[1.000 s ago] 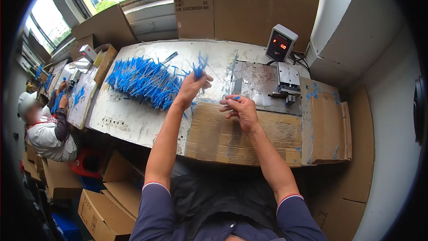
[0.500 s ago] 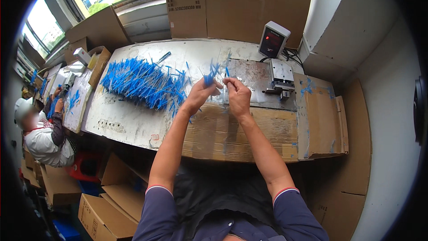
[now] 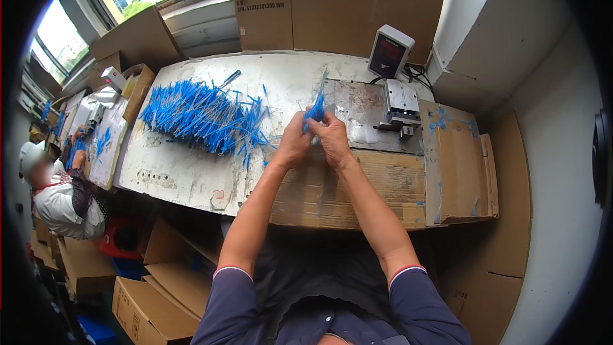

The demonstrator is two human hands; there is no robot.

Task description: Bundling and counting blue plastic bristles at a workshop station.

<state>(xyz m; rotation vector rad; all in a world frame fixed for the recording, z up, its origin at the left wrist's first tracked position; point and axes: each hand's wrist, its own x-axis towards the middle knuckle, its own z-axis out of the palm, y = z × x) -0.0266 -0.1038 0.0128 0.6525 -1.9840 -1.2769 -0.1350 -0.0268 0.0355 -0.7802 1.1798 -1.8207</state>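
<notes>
Blue bunch (image 3: 317, 111) of thin pieces stands just beside the left edge of the metal plate (image 3: 359, 108), over the surface (image 3: 182, 176). The person's left grip (image 3: 295, 142) is closed around it; the right grip (image 3: 334, 140) touches it, though whether its fingers pinch it cannot be told. Left of the plate lies a larger blue pile (image 3: 204, 118); on the plate's right end sits a metal fixture (image 3: 402, 103).

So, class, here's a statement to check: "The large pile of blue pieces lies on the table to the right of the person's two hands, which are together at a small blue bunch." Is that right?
Not quite: the head view shows the large pile to the left of the left hand and right hand, which are together at the small blue bunch.
</notes>
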